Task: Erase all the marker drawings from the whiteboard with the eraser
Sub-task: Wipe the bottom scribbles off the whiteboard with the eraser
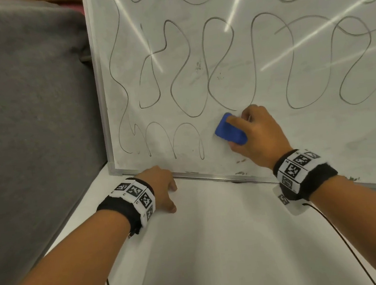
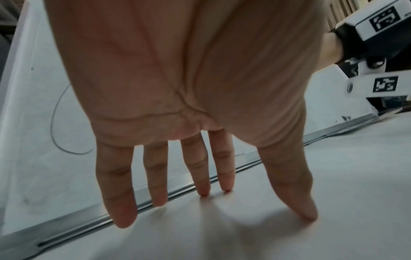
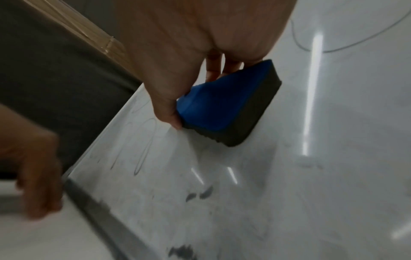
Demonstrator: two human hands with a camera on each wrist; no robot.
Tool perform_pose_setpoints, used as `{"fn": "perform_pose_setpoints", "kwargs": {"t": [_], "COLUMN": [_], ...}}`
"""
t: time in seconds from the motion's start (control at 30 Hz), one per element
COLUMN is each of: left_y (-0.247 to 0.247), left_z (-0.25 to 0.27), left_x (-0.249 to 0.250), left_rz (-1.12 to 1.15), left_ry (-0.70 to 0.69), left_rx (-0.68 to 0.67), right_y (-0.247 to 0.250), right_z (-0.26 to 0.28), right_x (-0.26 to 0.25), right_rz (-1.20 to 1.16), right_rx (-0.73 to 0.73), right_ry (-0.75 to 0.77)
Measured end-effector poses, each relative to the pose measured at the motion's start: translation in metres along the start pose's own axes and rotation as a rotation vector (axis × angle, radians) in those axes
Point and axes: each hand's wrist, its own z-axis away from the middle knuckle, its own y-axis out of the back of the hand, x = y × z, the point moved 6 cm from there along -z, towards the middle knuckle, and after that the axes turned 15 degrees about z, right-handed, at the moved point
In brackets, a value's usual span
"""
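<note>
On the lower part of the whiteboard (image 1: 269, 82), my right hand (image 1: 260, 132) grips the blue eraser (image 1: 230, 131), thumb on its near edge, fingers curled over the far one. Right wrist view: the eraser's dark felt face (image 3: 251, 116) lies against the board surface, blue back toward the palm. I read that hand as clamped on the eraser.

Eraser sits just right of the bottom row of small loops (image 1: 170, 139), below the big wavy marker lines (image 1: 216, 65) that cover most of the board. Strip to the right of the eraser along the bottom looks wiped, only grey smudges (image 1: 240, 161) near the metal frame (image 1: 209, 176). Drawings above untouched.

My left hand (image 1: 161, 187) is down on the white worktop (image 1: 216, 243) right at the board's bottom frame. Left wrist view: fingers (image 2: 155, 176) straight and spread, tips touching the worktop beside the frame, thumb planted too. Holding nothing, relaxed flat.

Hands apart, left one lower-left of the right one. Both wrists carry black bands with square printed markers (image 1: 139, 194); a thin black cable (image 1: 346, 241) trails from the right band across the worktop. Grey fabric surface (image 1: 28, 112) lies left of the board.
</note>
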Motion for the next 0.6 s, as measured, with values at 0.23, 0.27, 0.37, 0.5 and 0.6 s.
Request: {"fn": "perform_pose_setpoints", "kwargs": {"t": [0.23,0.27,0.37,0.5,0.6], "left_y": [0.007,0.006,0.002,-0.008,-0.009], "left_z": [0.007,0.008,0.006,0.008,0.008], "left_x": [-0.02,-0.023,-0.034,-0.043,-0.044], "left_rz": [0.005,0.013,0.057,0.125,0.126], "left_ry": [0.132,0.144,0.148,0.145,0.136], "left_rx": [0.049,0.047,0.07,0.066,0.054], "right_y": [-0.028,-0.026,-0.031,-0.038,-0.035], "right_z": [0.005,0.002,0.007,0.021,0.017], "right_x": [-0.037,-0.038,-0.056,-0.056,-0.056], "right_rz": [0.045,0.035,0.08,0.136,0.152], "right_rx": [-0.076,-0.05,-0.035,-0.083,-0.074], "right_ry": [0.205,0.179,0.289,0.423,0.428]}}
